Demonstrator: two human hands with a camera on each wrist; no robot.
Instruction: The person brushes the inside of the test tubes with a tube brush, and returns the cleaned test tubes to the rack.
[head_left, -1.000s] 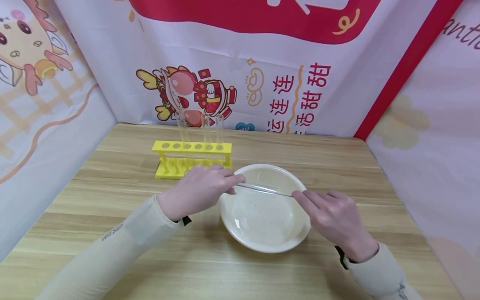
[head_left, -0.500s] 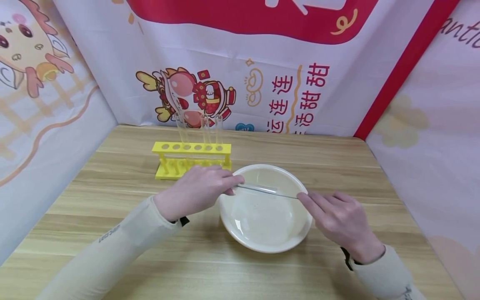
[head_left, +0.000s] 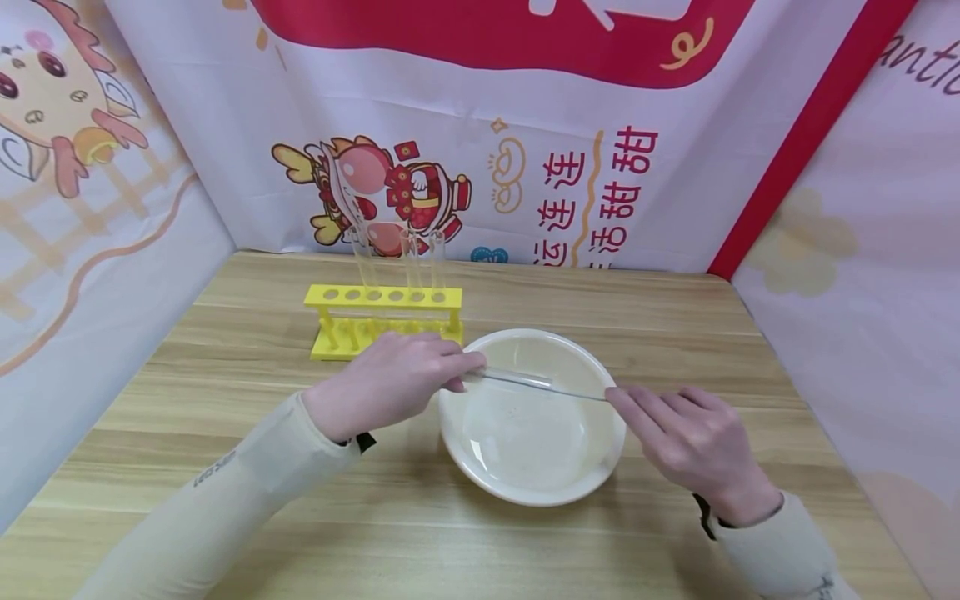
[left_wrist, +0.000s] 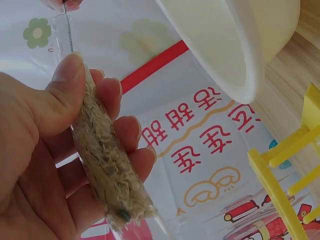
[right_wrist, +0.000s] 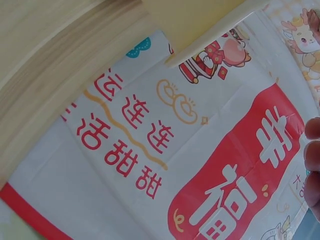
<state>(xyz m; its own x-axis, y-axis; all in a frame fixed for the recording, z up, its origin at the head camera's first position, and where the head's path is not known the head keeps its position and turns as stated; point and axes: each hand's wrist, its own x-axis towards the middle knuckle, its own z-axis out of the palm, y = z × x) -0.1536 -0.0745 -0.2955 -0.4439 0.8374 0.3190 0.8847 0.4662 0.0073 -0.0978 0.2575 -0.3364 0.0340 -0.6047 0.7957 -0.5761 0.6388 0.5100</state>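
Observation:
Above the white bowl (head_left: 540, 500), my left hand (head_left: 393, 375) grips a clear glass test tube (head_left: 525, 377), its open end towards the right. Pale bristles of a test tube brush (left_wrist: 110, 165) fill the tube inside my left fingers in the left wrist view. From the tube's mouth runs the brush's thin twisted wire handle (head_left: 581, 394). My right hand (head_left: 693, 446) pinches that wire over the bowl's right rim. Only some right fingertips (right_wrist: 312, 160) show at the edge of the right wrist view, and the wire's far end is hidden in that hand.
A yellow test tube rack (head_left: 382, 295) stands behind my left hand, with three upright clear test tubes (head_left: 412, 265) in its holes. Bowl and rack stand on a wood-grain table (head_left: 420, 542). Printed cloth (head_left: 450, 100) walls off the back and sides.
My right hand has moved to the right, and more of the brush's wire shows outside the test tube. The left hand has shifted slightly left, still holding the tube.

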